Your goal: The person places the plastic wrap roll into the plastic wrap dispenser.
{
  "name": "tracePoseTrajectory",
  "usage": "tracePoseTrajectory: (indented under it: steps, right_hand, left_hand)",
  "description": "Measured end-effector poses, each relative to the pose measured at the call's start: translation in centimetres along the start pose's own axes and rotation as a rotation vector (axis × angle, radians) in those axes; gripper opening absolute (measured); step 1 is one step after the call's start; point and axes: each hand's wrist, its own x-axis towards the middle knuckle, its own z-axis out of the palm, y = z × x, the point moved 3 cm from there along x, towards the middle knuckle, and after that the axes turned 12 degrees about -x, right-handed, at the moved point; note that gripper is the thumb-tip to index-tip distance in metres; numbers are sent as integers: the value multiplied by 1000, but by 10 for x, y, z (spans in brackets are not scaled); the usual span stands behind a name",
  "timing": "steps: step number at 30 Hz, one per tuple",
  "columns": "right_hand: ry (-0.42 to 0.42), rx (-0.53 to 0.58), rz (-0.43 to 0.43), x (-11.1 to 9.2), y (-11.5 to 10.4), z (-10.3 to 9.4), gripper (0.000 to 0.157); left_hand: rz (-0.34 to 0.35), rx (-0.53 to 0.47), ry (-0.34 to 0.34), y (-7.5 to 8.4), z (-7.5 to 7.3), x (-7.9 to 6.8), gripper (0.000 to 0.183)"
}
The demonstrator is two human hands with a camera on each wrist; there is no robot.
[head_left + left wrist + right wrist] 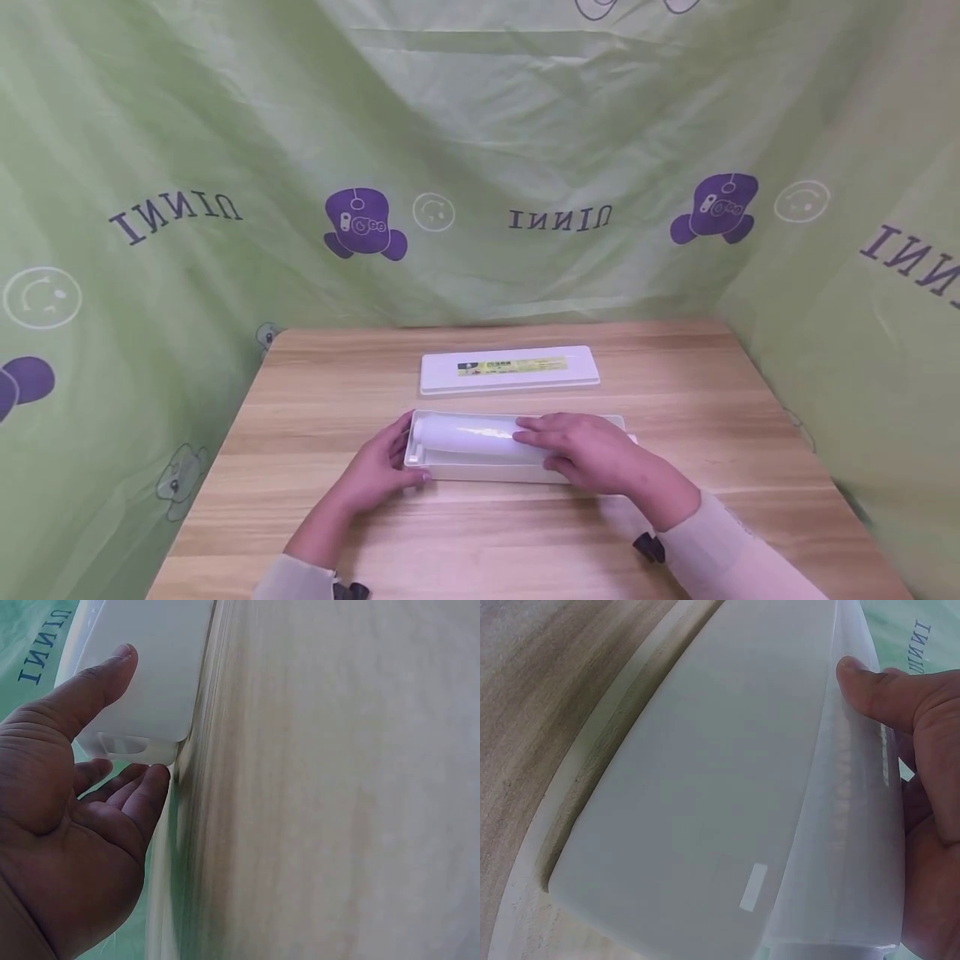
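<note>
An open, long white plastic box (487,473) lies crosswise on the table, with a shiny white roll of cling film (465,436) in it. My left hand (382,467) grips the box's left end, thumb on the front wall and fingers about the end. My right hand (588,450) holds the roll towards its right end from above, partly hiding it. In the right wrist view, the roll (855,825) stands out over the rim of the box (697,772), my thumb on its near side. Its right tip pokes past the box's right end.
A white lid (517,382) with a yellow-green label lies behind the box on the wooden table (337,367). Green printed cloth (480,108) hangs at the back and both sides of the table. Dark pieces of the wrist gear (648,547) show beside the sleeves.
</note>
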Motion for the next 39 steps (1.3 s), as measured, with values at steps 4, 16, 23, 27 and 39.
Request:
tracePoseTrajectory:
  steps: [4,16,23,27,39]
  right_hand:
    - [-3,-2,-12,1,0,2,62]
    - [8,-23,-60,12,0,8,60]
    - [-35,-5,-39,10,0,6,58]
    - [-49,-3,-30,6,1,8,57]
    - [-26,33,-68,10,4,9,55]
  left_hand:
    - [-7,2,5,0,-1,-1,117]
    - [7,22,-6,1,-10,-2,117]
    - [27,-30,-36,3,-4,0,112]
    - [41,-34,-52,4,1,0,111]
    - [57,-9,-34,4,0,-1,109]
